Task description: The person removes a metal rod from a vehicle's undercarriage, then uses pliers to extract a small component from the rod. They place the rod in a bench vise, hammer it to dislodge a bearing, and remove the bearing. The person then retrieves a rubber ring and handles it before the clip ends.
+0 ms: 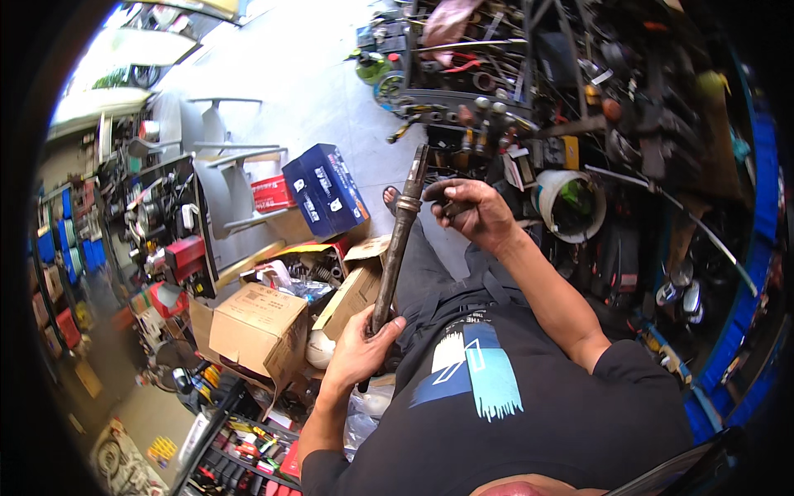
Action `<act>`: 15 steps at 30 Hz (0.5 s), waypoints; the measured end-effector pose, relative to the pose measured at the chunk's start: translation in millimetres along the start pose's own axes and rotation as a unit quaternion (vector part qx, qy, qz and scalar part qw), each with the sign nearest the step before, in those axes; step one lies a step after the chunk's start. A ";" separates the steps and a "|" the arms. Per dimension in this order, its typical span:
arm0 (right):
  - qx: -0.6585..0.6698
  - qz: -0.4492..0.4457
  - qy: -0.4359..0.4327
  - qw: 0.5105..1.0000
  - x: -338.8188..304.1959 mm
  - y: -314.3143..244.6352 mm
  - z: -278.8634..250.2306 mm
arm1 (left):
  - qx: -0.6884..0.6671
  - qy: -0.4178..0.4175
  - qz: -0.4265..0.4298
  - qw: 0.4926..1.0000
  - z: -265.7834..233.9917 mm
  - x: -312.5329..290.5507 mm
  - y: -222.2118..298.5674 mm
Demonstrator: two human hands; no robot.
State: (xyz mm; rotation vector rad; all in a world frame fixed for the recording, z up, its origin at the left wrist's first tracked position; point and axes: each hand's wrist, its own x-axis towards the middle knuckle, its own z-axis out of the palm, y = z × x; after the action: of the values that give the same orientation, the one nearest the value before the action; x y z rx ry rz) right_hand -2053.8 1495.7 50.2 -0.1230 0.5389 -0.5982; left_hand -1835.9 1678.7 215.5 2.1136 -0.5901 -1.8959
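So the metal shaft (399, 241) is gripped by the left hand (362, 349), slanted lengthwise toward frame top-centre, right hand (477, 217) half-open.

Centre now: the shaft (397, 248) stretches from the left hand (361, 351), near, toward the far side, with the right hand (473, 212) just right of its far end. Over left, a carton (258, 326) sits near, a box (324, 190) beyond it, chairs (213, 194) farther left. Swing right: there's a bucket (547, 198), and far beyond, a rack (447, 95) with hammers (484, 126) along its near edge.
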 end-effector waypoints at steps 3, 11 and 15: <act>-0.051 0.030 -0.036 0.998 51.3 24.2 51.5 | 0.042 0.054 0.096 0.993 -51.5 20.6 -12.4; -0.255 -0.010 -0.072 0.964 201.0 46.8 185.8 | 0.155 0.216 0.191 0.945 -221.1 61.7 2.7; -0.141 0.026 -0.031 0.989 267.9 60.7 210.2 | 0.150 0.280 0.189 0.929 -283.4 79.9 13.9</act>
State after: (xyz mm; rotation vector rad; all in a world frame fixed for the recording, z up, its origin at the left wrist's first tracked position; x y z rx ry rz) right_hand -1729.0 1385.3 94.5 -0.3939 0.5624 -0.4637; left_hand -1551.7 1605.6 186.9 2.3538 -1.0955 -0.9809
